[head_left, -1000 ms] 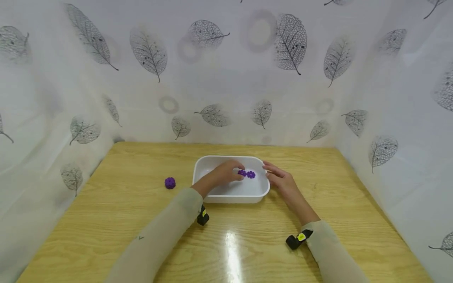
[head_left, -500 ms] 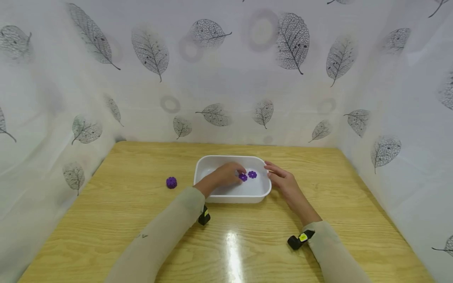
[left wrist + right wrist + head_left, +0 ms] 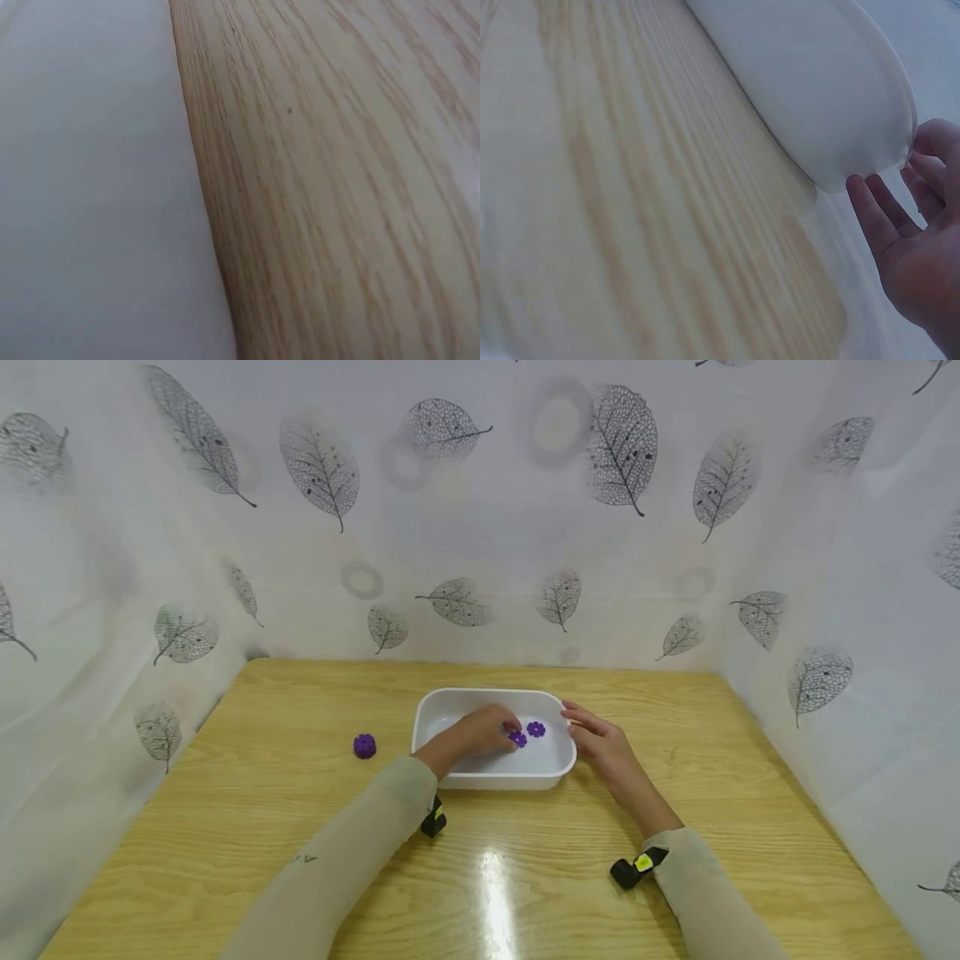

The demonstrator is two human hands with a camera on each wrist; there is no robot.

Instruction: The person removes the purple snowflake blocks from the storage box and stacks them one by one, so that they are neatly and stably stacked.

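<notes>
Inside the white plastic tray (image 3: pixel 495 782), my left hand (image 3: pixel 483 731) pinches a small purple flower-shaped piece (image 3: pixel 518 739) between thumb and curled fingers. A second purple flower-shaped piece (image 3: pixel 536 729) lies flat on the tray floor, just right of those fingertips. My right hand (image 3: pixel 606 747) rests its lightly bent fingers against the tray's right end. In the right wrist view, the same hand's fingertips (image 3: pixel 857 182) meet the tray's outer wall (image 3: pixel 825 90). The left wrist view shows only the tray wall (image 3: pixel 97 187) and tabletop, not the hand.
A purple clump (image 3: pixel 364 746), looking like stacked flower-shaped pieces, sits left of the tray on the wooden table (image 3: pixel 285 827). A pale leaf-patterned curtain (image 3: pixel 480 552) encloses the back and sides. Black wrist cameras are strapped to both sleeves.
The piece at my left fingertips has shifted slightly toward the front, apart from the other piece. My right hand stays at the tray's end. The whole view has drifted slightly.
</notes>
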